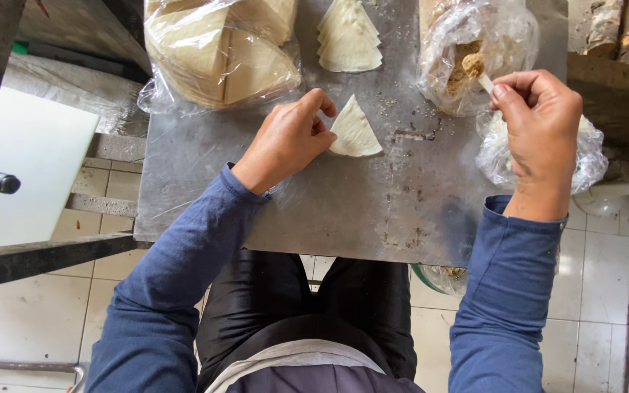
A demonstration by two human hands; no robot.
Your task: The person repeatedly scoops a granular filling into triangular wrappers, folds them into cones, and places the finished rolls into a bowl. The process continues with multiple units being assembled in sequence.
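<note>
Item: my left hand, at the middle of the counter, a bare grey metal sheet. Its fingers curl down onto the left corner of a single folded wrapper, a pale triangular piece lying flat, and pin it there; thumb tip touches its left edge.

Item: my right hand, over the counter's right edge. Its fingers are pinched closed on the handle of a small spoon; the bowl end holds a lump of brown filling and sits in the mouth of the filling bag.

Item: filling bag, clear plastic, open, at the far right corner of the counter, with brown crumbly filling inside.

Item: second clear bag, crumpled, at the right edge, partly under my right hand; contents cannot be made out.

Item: stack of folded wrappers, fanned triangles, at the far edge, middle, apart from the single one.

Item: large bag of wrappers, clear plastic around thick stacks of pale sheets cut in wedges, at the far left corner, overhanging the left edge.

Item: crumbs, scattered between the single wrapper and the filling bag.

Item: white board, left of the counter, lower down.

Item: blue sleeves on both arms; tiled floor beneath.
</note>
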